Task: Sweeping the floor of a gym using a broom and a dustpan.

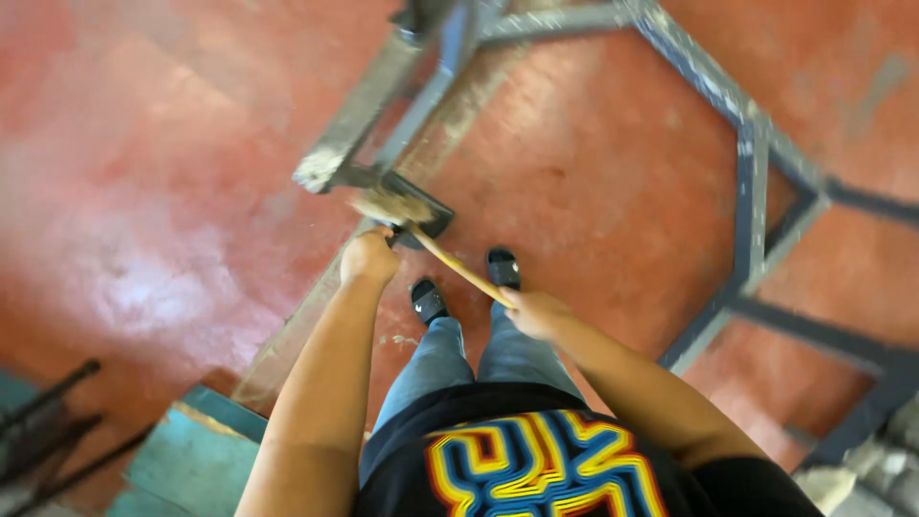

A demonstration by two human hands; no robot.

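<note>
I stand on a red floor and look down past my black shirt and jeans to my black sandals. My right hand [532, 311] grips the lower end of a thin wooden handle [458, 267]. The handle runs up-left to a worn, blurred brush or tool head [388, 205]. That head rests on the dark plate [431, 213] at the end of a grey-blue metal frame [750, 182]. My left hand [368, 257] is closed just below the plate, at the top of the handle. What its fingers hold is hidden.
The metal frame spreads over the floor from top centre to the right edge. A pale strip crosses the floor diagonally. A turquoise painted piece [191, 460] lies at bottom left, beside dark rods [48, 421]. Grey rubble [881, 469] sits at bottom right.
</note>
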